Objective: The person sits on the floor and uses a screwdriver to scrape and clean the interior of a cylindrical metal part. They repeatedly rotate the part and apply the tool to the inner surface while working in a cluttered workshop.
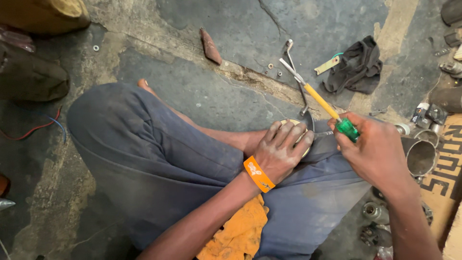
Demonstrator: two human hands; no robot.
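Cloth comes first: an orange rag (238, 231) lies bunched in the person's lap, against the grey-blue trousers (159, 163), close enough to wipe with. Just beyond it the left hand (281, 149), with an orange wristband (259, 174), lies flat on a round mirror (304, 129) propped on the thigh; its fingers (288, 132) are spread over the disc and press down, seemingly to keep it from turning or slipping. Most of the mirror is hidden under that palm, so only a pale crescent and dark rim show, and its thin metal stem (299, 82) runs away over the floor.

The right hand (373, 149) is wrapped tightly round the green handle of a screwdriver (320, 101), fingers pressed together on the grip. The handle end sits at the mirror's edge while the yellow shaft points up and away. What it bears on is covered by the hand and cannot be made out.

To the right, metal cups and small parts (421, 156) rest beside cardboard (445, 163), partly cut off by the frame. Farther out on the cracked concrete floor (231, 29) lie a dark rag (356, 67), a few loose nuts (274, 70) and a brownish wedge-shaped piece (210, 45).
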